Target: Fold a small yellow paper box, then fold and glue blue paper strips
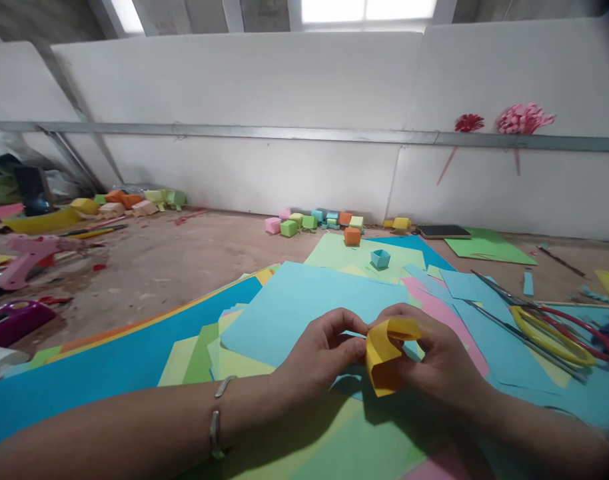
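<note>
- One folded yellow paper [377,360], up between left hand [322,350] and right hand [440,353], over coloured sheets [299,297] on the desk [154,260]!
- Left hand's grip: pinching the paper's left edge, thumb and forefinger there.
- Right hand's grip: clasping its right side.
- Beyond, a blue box [380,259] sits open-topped.

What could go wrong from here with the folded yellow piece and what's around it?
Both the left hand and right hand hold the yellow paper; squeezing too hard might crumple its folds. The scissors lie near the right forearm, so a sideways sweep could knock them. The light-blue sheet overlaps others and might slide if brushed.
</note>
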Demonstrator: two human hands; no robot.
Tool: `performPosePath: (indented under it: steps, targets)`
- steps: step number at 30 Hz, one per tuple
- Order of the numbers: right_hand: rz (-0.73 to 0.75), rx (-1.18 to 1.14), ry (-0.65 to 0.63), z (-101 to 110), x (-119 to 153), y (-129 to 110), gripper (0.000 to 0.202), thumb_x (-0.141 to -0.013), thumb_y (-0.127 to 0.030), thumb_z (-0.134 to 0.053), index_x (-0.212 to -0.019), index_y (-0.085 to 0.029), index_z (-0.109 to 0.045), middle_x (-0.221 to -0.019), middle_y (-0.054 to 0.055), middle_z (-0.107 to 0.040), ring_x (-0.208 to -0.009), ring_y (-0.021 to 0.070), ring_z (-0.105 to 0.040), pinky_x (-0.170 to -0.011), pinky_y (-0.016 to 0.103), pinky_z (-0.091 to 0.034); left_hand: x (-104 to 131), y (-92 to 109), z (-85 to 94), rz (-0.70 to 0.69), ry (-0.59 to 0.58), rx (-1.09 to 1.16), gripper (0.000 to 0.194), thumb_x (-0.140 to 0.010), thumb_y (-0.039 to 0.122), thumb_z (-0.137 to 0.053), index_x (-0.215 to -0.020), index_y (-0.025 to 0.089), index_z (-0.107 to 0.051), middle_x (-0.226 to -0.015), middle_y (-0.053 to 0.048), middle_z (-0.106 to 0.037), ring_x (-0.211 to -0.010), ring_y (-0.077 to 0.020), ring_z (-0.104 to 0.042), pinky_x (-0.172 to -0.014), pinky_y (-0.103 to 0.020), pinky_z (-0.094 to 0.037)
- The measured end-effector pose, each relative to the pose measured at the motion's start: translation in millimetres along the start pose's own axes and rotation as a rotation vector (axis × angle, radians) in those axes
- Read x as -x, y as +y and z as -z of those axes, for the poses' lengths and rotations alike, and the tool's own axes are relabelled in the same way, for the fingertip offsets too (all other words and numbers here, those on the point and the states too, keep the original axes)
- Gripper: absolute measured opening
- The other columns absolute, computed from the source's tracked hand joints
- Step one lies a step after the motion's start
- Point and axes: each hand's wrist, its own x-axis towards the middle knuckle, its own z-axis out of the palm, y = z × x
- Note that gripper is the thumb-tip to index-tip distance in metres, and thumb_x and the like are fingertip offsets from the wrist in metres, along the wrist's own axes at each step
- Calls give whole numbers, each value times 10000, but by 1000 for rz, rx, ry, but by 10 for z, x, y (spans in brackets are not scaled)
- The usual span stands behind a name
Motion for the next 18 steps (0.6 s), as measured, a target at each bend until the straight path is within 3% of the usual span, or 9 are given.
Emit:
performPosePath:
  steps: [3, 6, 12, 18]
  targets:
    - [83, -44, 29, 5, 12, 22, 129, -856, -208, -616, -923, -265, -710, -903, 19, -626, -804, 160, -621, -674, 261, -512, 16, -13, 1, 22, 2, 28, 389, -647, 430, -842, -784, 141, -620, -773, -30, -659, -688, -132, -609, -700, -290, -472]
    - [77, -57, 59, -2, 8, 30, 106, -871, -255, -627, -926, -275, -715, -907, 19, -637, -800, 162, -632, -675, 259, -522, 54, -36, -3, 67, -11, 90, 361, -681, 409, -825, -831, 147, -628, -792, -30, -647, -718, -133, -610, -712, -280, -457]
    - [-32, -68, 81, -44, 3, 1, 10, -810, -230, -662, -814, -222, -657, -868, 26, -639, -731, 168, -637, -637, 274, -531, 66, -54, -12, 173, -56, 207, 406, -586, 331, -882, -814, 158, -594, -772, -24, -628, -694, -140, -607, -669, -271, -435]
    - [-38, -22, 16, -61, 1, -3, 46, -804, -179, -648, -812, -219, -668, -898, 36, -648, -783, 178, -637, -679, 298, -532, 57, -15, -19, 225, -16, 192, 343, -593, 279, -857, -743, 137, -584, -738, -25, -609, -670, -134, -597, -643, -266, -446]
